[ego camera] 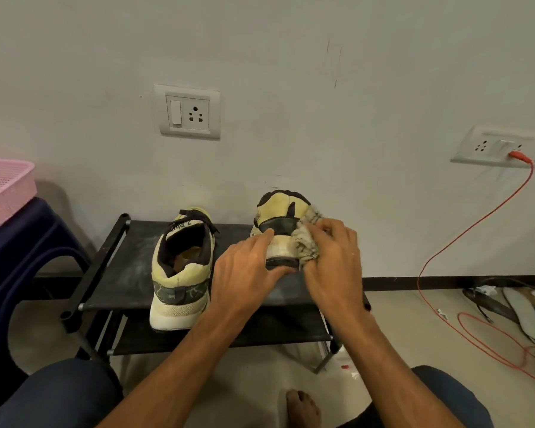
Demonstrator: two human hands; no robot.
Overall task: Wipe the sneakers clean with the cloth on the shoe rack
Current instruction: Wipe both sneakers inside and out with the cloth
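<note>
Both forearms are bare — no sleeve, no watch and no ring can be seen on them. The left hand (247, 267) and the right hand (334, 257) are bare too, without gloves. Dark blue-grey trousers (59, 393) cover both knees at the near edge — the fabric looks plain. Between the knees one bare foot (301, 407) shows, without sock or shoe.

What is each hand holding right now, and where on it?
Right hand grips the bunched cloth, pressing it on the right sneaker's heel. Left hand steadies that sneaker at the heel's sole edge. The left sneaker is untouched.
</note>
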